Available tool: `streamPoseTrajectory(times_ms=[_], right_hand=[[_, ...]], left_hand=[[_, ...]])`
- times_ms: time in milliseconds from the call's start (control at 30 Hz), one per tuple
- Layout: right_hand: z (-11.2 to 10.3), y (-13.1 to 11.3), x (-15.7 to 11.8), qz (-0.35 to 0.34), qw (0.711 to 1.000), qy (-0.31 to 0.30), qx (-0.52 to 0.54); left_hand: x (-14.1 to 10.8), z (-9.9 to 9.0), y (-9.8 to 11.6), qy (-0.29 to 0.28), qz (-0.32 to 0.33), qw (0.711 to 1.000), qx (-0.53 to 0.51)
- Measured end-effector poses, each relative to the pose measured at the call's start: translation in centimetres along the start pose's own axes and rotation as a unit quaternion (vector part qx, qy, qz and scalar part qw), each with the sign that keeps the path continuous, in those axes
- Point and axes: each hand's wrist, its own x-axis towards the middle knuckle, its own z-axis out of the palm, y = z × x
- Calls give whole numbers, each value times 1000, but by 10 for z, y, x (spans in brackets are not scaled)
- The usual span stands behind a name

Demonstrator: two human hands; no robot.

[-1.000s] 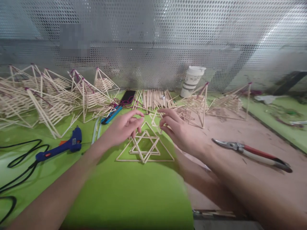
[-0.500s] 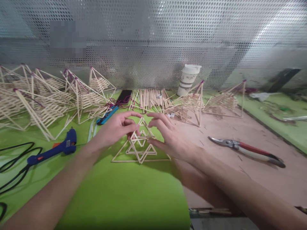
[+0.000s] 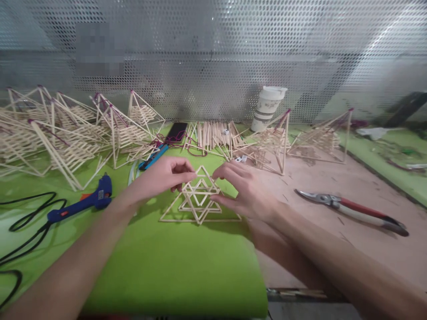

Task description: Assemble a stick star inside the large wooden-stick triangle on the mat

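A frame of thin wooden sticks (image 3: 200, 220), made of stacked triangles with smaller ones inside a larger base triangle, lies on the green mat (image 3: 180, 266). At its upper left, my left hand (image 3: 170, 177) has thumb and fingertips closed at a corner of the raised triangle. On the opposite side my right hand (image 3: 242, 186) has its fingertips and thumb around the right corner of that triangle. The fingers partly cover both corners.
A blue glue gun (image 3: 80, 202) with a black cable lies left; red-and-white pruning shears (image 3: 353, 211) lie right. Behind are stick pyramids (image 3: 76, 146), a blue cutter (image 3: 154, 156), a dark phone (image 3: 176, 132), loose sticks (image 3: 213, 135) and a paper cup (image 3: 267, 109).
My left fingers have drawn back slightly from inside the frame to its left corner. My right hand keeps nearly the same place at the frame. The whole view has shifted slightly.
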Motion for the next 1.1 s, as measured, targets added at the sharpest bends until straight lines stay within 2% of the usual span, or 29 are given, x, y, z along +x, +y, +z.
streamPoseTrajectory(times_ms=[133,233,400,567,733,800,867,1000,1100], right_hand=[[0,3,-2,-16,999,-43,6],[1,4,-3,-18,997,-74,19],[9,9,-6,-31,993,-100,47],[15,13,-9,-26,993,-100,56],[10,10,-6,-54,989,-129,49],[9,8,-4,-72,985,-147,52],[10,5,-3,-81,983,-157,50],[9,3,-2,-85,987,-132,43],[2,5,-1,-89,992,-87,27]], left_hand=[[2,-2,-2,-42,-7,997,68],[4,2,-3,-42,-6,993,109],[6,13,-3,-52,-33,993,103],[6,15,-4,-14,-13,991,132],[10,2,-17,77,3,966,245],[11,-1,-22,82,1,957,278],[11,-2,-24,63,-2,957,285],[10,-2,-21,22,-23,962,271],[8,-3,-17,7,-39,963,267]])
